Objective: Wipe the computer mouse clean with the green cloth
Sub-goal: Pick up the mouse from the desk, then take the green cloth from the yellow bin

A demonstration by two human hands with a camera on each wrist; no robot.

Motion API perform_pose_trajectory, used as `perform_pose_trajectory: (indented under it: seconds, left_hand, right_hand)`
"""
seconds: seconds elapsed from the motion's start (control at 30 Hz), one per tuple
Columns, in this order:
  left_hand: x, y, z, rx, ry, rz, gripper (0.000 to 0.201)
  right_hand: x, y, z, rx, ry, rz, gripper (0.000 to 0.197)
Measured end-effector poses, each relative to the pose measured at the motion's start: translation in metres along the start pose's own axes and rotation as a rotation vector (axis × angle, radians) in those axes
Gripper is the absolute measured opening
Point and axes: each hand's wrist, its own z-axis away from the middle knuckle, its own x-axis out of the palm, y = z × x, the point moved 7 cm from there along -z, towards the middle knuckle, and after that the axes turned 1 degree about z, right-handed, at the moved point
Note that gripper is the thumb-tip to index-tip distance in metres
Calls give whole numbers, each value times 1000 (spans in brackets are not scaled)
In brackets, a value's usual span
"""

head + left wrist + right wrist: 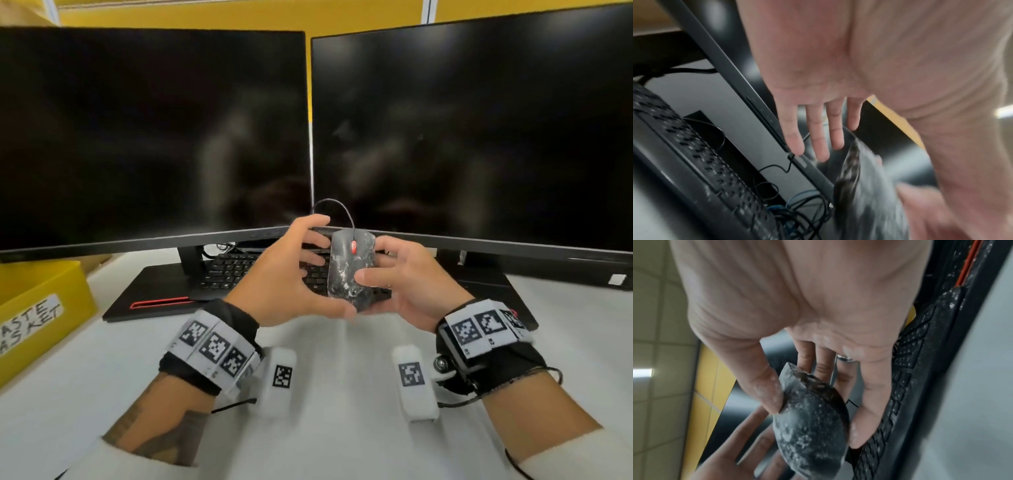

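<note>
Two hands are raised over the keyboard (239,270): the mouse (349,270), smeared white, is pinched by the right hand (400,274); the left hand (287,270) is spread loosely beside it, thumb touching. A yellow basket (41,308) is seen at left, contents hidden.

A white label (29,321) stuck to the side of the yellow bin (51,284), at about nine o'clock in the head view, bore handwritten black capitals cut off at the frame edge: "ASTE" over "ASKET". The black-and-white square codes on both wristbands (214,346) carried no readable letters. The keyboard's (233,270) key legends were too small to make out.
</note>
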Motion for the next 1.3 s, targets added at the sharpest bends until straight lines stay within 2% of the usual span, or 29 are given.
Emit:
perform_pose_trajectory:
  seconds: [0.07, 0.13, 0.2, 0.33, 0.47, 0.6, 0.67, 0.73, 0.77, 0.9, 0.93, 1.03, 1.1, 1.17, 1.3]
  left_hand:
    - [-19, 0, 6, -43, 62, 80, 94]
    - [-37, -7, 13, -103, 139, 152, 62]
    - [-54, -14, 22, -132, 205, 134, 35]
    - [-84, -29, 47, -156, 262, 44, 3]
    - [-148, -55, 80, -276, 472, -152, 8]
    - [-233, -77, 128, -528, 691, -359, 11]
    - [-272, -89, 146, -677, 754, -458, 19]
    - [-300, -105, 163, -881, 688, -551, 29]
    - [-307, -111, 166, -965, 604, -598, 31]
    - [-320, -155, 178, -1137, 180, -851, 36]
    - [-324, -164, 179, -1118, 140, -911, 39]
    - [-330, -186, 181, -1133, 63, -933, 27]
    - [-330, -172, 182, -1139, 54, -969, 25]
    - [-335, -159, 181, -1134, 184, -893, 28]
    - [-343, -111, 175, -989, 459, -859, 48]
  right_hand:
    - [7, 6, 0, 20, 9, 22, 38]
    - [21, 9, 0, 29, -12, 45, 37]
    - [40, 9, 0, 30, -52, 50, 37]
    - [81, 5, -3, 21, -104, 46, 34]
    - [128, 2, -7, 11, -161, 40, 32]
    - [180, -2, -9, 4, -223, 14, 32]
    - [198, -2, -10, 2, -242, -2, 32]
    - [214, -2, -10, 2, -263, -12, 31]
    - [219, -1, -11, 1, -268, -11, 30]
    - [228, 2, -12, -2, -271, 11, 27]
    - [228, 3, -12, 0, -269, 16, 28]
    - [226, 7, -14, 7, -260, 28, 29]
    - [224, 8, -15, 8, -252, 31, 30]
    - [221, 9, -16, 9, -243, 33, 30]
    - [214, 8, -15, 2, -220, 35, 30]
